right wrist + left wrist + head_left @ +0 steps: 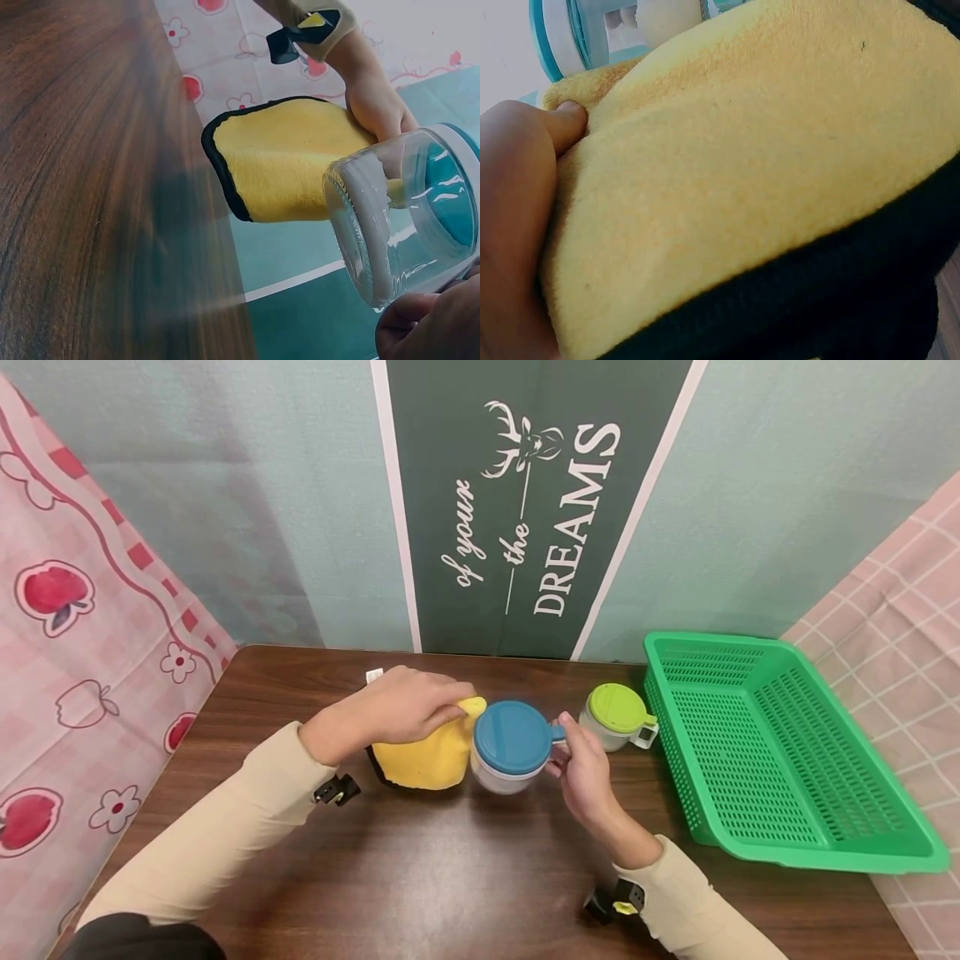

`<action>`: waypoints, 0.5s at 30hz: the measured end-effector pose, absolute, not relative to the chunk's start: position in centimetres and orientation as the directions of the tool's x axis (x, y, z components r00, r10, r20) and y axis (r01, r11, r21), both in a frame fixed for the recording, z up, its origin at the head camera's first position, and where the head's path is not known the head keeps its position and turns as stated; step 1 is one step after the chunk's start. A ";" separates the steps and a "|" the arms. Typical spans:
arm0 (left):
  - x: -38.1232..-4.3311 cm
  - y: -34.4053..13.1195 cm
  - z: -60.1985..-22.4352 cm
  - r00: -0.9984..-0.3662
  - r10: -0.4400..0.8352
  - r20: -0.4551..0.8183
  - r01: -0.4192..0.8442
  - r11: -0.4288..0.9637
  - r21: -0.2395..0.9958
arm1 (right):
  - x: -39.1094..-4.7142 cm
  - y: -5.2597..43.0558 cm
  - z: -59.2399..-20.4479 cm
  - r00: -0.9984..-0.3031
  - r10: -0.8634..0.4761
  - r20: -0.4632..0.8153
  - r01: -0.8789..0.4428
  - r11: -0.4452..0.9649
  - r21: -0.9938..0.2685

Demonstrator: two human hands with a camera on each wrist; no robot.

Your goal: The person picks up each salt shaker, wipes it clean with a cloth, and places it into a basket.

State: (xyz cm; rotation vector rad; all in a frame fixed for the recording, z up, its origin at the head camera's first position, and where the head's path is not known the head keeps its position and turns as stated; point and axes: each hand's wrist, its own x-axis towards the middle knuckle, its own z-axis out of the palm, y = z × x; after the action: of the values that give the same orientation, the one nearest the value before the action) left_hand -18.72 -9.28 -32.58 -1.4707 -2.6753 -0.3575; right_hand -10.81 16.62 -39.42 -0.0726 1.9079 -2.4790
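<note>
Desk (315,893) = dark brn wood-grain, glossy, w/ a pale glare patch (420,922) nr front mid. On it, at rt: lg green plastic basket (832,854), perf'd sides + base, open side up. Just L of basket: sm. clear jar (606,739) w/ lime lid (615,706), upright, handle (647,735) twd basket.

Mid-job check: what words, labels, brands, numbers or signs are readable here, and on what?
"of your": dark green panel of the backdrop, printed sideways
"the": same panel
"DREAMS": same panel, in large capitals
White tag beside the left hand: too small to read
Blue-lidded jar, yellow cloth: no readable text
</note>
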 end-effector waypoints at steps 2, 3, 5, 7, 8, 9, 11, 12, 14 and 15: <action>-18.8 -9.2 -32.5 -0.541 0.823 0.174 0.840 0.518 0.162 | -10.8 16.6 -39.4 -0.999 -0.040 0.026 -0.015 -0.253 -0.967; -18.8 -9.1 -32.5 -0.542 0.822 0.176 0.840 0.520 0.157 | -10.8 16.6 -39.4 -0.999 -0.041 0.025 -0.014 -0.251 -0.968; -18.9 -9.0 -32.6 -0.545 0.819 0.178 0.838 0.524 0.152 | -10.8 16.5 -39.4 -0.999 -0.042 0.022 -0.011 -0.250 -0.968; -19.0 -8.9 -32.5 -0.549 0.817 0.177 0.835 0.530 0.149 | -10.8 16.5 -39.5 -0.999 -0.044 0.019 -0.007 -0.249 -0.968; -19.1 -8.8 -32.5 -0.550 0.816 0.176 0.834 0.530 0.150 | -10.8 16.4 -39.5 -0.999 -0.045 0.018 -0.006 -0.246 -0.969; -19.1 -8.7 -32.5 -0.551 0.816 0.174 0.834 0.531 0.149 | -10.9 16.4 -39.5 -0.999 -0.046 0.017 -0.005 -0.244 -0.970; -19.2 -8.5 -32.5 -0.549 0.817 0.175 0.835 0.530 0.147 | -10.9 16.3 -39.5 -0.998 -0.054 0.016 -0.003 -0.239 -0.971; -19.2 -8.5 -32.5 -0.549 0.817 0.176 0.836 0.529 0.149 | -10.9 16.3 -39.5 -0.998 -0.057 0.017 -0.002 -0.237 -0.971; -19.3 -8.3 -32.4 -0.545 0.819 0.180 0.838 0.525 0.149 | -10.9 16.2 -39.5 -0.998 -0.063 0.019 -0.004 -0.233 -0.972; -19.4 -8.2 -32.4 -0.543 0.820 0.182 0.839 0.523 0.149 | -10.9 16.1 -39.5 -0.998 -0.064 0.020 -0.004 -0.234 -0.972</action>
State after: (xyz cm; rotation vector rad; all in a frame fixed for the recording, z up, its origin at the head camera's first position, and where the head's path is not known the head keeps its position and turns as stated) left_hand -19.38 -8.22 -32.41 -1.4548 -2.6630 -0.3346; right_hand -10.87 16.12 -39.53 -0.0857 1.9197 -2.4371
